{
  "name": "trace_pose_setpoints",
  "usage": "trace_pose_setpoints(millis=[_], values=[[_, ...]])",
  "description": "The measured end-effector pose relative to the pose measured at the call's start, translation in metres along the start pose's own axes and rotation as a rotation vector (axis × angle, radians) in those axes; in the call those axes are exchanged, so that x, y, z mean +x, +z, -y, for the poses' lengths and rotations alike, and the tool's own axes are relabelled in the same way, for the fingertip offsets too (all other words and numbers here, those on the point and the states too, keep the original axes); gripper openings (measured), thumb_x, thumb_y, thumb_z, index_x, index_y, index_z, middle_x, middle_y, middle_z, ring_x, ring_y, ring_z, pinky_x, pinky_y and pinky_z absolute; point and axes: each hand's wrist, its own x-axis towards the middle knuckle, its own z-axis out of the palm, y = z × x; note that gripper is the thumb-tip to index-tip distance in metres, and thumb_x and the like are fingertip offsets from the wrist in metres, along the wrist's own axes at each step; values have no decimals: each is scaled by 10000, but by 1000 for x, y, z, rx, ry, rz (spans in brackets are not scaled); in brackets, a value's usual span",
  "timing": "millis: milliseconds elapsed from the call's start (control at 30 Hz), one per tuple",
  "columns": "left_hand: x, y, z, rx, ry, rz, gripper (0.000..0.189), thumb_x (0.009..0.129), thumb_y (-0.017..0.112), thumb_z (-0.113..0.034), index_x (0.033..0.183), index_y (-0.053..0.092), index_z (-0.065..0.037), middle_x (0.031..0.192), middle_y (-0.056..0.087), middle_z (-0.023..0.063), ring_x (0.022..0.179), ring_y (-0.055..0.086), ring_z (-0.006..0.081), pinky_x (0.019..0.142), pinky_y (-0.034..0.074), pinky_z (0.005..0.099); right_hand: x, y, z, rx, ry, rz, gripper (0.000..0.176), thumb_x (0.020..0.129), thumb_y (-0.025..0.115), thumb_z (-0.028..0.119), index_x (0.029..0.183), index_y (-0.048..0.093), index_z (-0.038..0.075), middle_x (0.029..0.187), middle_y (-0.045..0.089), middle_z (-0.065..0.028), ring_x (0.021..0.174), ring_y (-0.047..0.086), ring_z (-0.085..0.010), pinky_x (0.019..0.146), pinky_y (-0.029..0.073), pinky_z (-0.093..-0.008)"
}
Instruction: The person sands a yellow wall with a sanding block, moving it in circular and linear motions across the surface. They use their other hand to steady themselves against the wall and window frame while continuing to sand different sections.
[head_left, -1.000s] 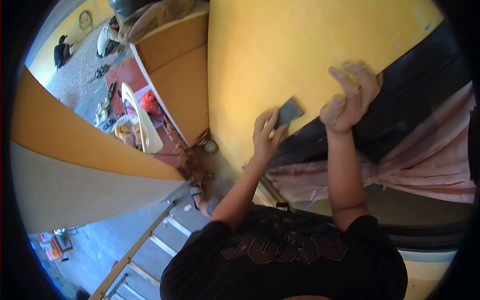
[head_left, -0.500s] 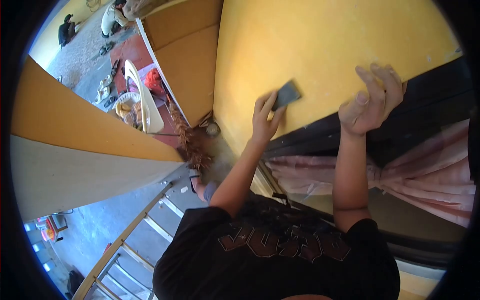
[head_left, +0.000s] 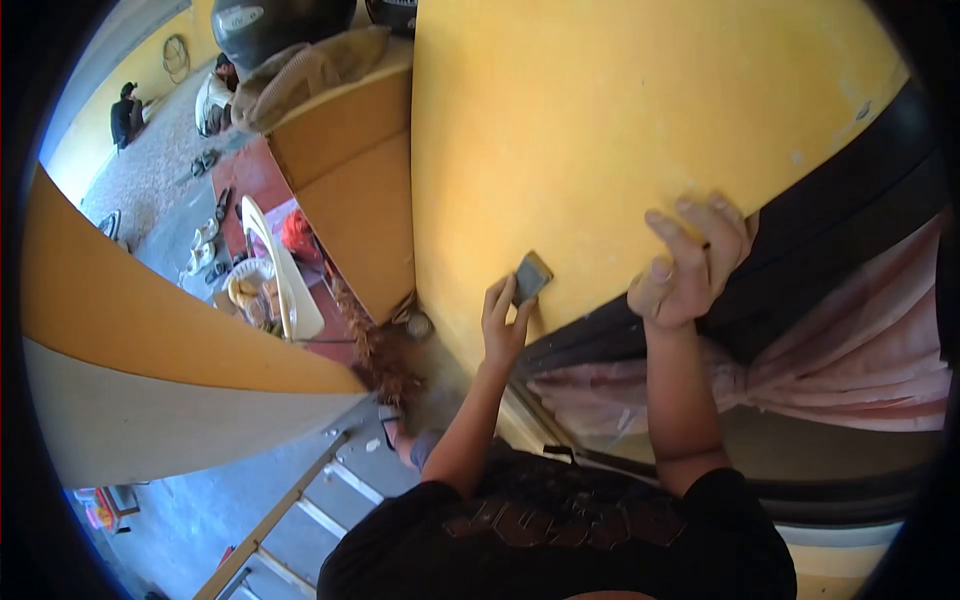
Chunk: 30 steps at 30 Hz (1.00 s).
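Note:
My left hand (head_left: 507,322) grips a flat, dark grey sanding block (head_left: 534,278) between thumb and fingers, its face against the yellow wall (head_left: 600,130). Just below it runs the dark window frame (head_left: 800,230). Higher and to the right, my right hand (head_left: 695,260) is raised with its fingers apart and half curled, nothing in it. It overlaps the edge where wall and window frame meet. Behind the glass hangs a pink tied curtain (head_left: 850,340), below and right of this hand.
A metal ladder (head_left: 310,510) stands at the lower left beside a curved yellow and grey pillar (head_left: 180,350). Left of the wall are an orange-brown cabinet (head_left: 350,200), a white chair (head_left: 290,280) and a feather duster (head_left: 390,375). Two people crouch farther off.
The view has tilted up, bringing a dark helmet on the cabinet into sight. My left hand and the block have shifted slightly left along the wall. My right hand stays raised and open.

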Motion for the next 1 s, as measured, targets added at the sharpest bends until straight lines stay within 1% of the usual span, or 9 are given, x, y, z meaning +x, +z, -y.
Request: trace_pose_setpoints(millis=[100, 233, 400, 467, 567, 633, 800, 933, 1000], values=[[22, -6, -18, -20, -20, 20, 507, 779, 737, -3, 1253, 563, 42, 1150, 579, 196, 1034, 591, 300, 852, 500, 352, 0, 4, 0, 16, 22, 0, 355, 967, 431, 376, 883, 668, 126, 1006, 582, -70, 1052, 497, -275, 979, 353, -541], [72, -11, -17, 23, 126, 37, 504, 796, 718, -17, 1263, 543, 57, 1156, 572, 193, 1008, 590, 309, 847, 483, 357, -2, 4, 2, 4, 59, 1, 353, 963, 448, 376, 880, 675, 120, 1003, 586, -66, 1050, 504, -273, 1001, 338, -523], [27, -7, -30, -9, 43, 73, 535, 744, 765, -7, 1246, 583, 29, 1156, 582, 186, 1071, 591, 327, 890, 497, 374, -4, 4, 3, 4, 72, -18, 333, 947, 475, 368, 873, 692, 127, 990, 610, -60, 1067, 522, -264, 1049, 293, -517], [41, -6, -39, 6, 171, 84, 539, 740, 771, -11, 1245, 585, 26, 1166, 577, 189, 1058, 593, 323, 879, 503, 375, -3, 4, 1, 11, 89, -30, 327, 944, 479, 363, 870, 696, 129, 988, 612, -58, 1068, 527, -260, 1056, 285, -518], [96, -6, -56, 31, 183, 47, 518, 756, 757, -12, 1243, 582, 21, 1154, 585, 188, 1024, 596, 323, 866, 497, 363, -3, 0, 2, -20, 36, 10, 384, 976, 410, 354, 891, 681, 96, 1019, 585, -82, 1038, 513, -275, 979, 366, -502], [113, -6, -41, 6, 225, -17, 495, 767, 745, -10, 1231, 579, 34, 1143, 588, 193, 1007, 598, 322, 855, 495, 359, -1, 0, 3, 12, 111, 31, 310, 917, 500, 364, 865, 704, 137, 988, 618, -49, 1063, 539, -256, 1057, 282, -527], [18, -4, 22, -107, -48, 32, 475, 792, 732, -20, 1233, 566, 40, 1177, 585, 200, 1112, 574, 335, 951, 465, 398, -4, 1, 3, 11, 114, 16, 301, 907, 510, 384, 859, 708, 162, 962, 625, -36, 1055, 544, -254, 1077, 256, -544], [77, -15, -35, -23, 148, 99, 496, 779, 741, -17, 1243, 570, 19, 1170, 590, 197, 1093, 582, 336, 923, 479, 382, -1, 0, 5, 30, 130, 16, 308, 915, 507, 381, 869, 705, 150, 967, 626, -38, 1065, 538, -254, 1081, 247, -537], [103, -12, -49, -53, 153, 70, 497, 774, 743, -19, 1238, 570, 16, 1160, 592, 195, 1061, 587, 337, 899, 483, 378, -2, 2, 5, 36, 149, 27, 301, 915, 509, 374, 873, 705, 149, 970, 626, -39, 1065, 539, -255, 1084, 243, -534]])
